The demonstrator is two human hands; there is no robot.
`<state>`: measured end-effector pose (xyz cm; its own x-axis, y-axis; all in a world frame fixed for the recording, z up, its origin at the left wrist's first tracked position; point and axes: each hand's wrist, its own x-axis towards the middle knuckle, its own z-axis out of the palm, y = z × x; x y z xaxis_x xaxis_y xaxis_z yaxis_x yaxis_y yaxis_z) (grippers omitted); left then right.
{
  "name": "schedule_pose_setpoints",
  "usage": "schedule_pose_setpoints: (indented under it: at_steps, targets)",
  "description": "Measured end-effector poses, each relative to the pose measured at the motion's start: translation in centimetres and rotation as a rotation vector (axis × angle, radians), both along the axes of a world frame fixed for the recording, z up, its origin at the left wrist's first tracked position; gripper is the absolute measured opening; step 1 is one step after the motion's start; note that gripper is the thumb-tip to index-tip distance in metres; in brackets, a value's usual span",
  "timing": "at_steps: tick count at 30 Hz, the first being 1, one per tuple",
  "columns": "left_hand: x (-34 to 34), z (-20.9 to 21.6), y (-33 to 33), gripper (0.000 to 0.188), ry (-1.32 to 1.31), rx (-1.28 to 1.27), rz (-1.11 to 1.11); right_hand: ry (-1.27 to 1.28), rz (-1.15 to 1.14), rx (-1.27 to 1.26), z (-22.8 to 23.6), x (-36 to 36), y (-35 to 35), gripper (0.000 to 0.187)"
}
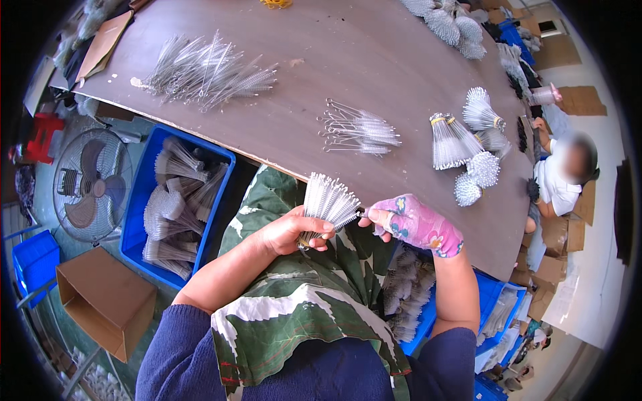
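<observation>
Bundle: fanned handful of thin white-bristled wire brushes (328, 200), just off the near edge of the brown wooden table (374, 67), above the lap.
Left hand (291, 230): bare, fingers closed around the bundle's lower stems.
Right hand (414, 224): in a pink flowered glove, fingertips pinched at the bundle's right side; what they pinch, cannot tell.
Open room: bare tabletop beyond the bundle, between the loose brush pile (358, 130) and tied bunches (461, 140).
Count: two blue plastic crates (137, 220) of brushes flank the lap.

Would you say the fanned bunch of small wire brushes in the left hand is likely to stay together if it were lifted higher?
Probably not unaided: the bunch of brushes splays like a fan, pinched only by the left hand. Each looks thin and light, so likely springy. The gloved right hand touches its edge.
</observation>
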<state>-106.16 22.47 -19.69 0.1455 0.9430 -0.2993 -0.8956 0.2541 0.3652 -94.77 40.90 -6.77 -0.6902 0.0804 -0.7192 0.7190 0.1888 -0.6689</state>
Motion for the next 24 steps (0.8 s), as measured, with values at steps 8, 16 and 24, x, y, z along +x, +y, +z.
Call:
schedule_pose_setpoints:
  at_steps: [8, 16, 24]
  targets:
    - [-0.5, -0.2, -0.3, 0.02, 0.02, -0.017, -0.032, 0.001, 0.103, 0.094, 0.4, -1.2, 0.1, 0.031]
    - [-0.7, -0.4, -0.2, 0.019, 0.02, -0.029, -0.04, 0.005, 0.251, 0.234, 0.7, -1.7, 0.4, 0.029]
    - [-0.5, -0.7, -0.2, 0.016, 0.14, -0.042, -0.008, -0.078, 0.059, -0.16, 2.4, -1.4, 0.8, 0.031]
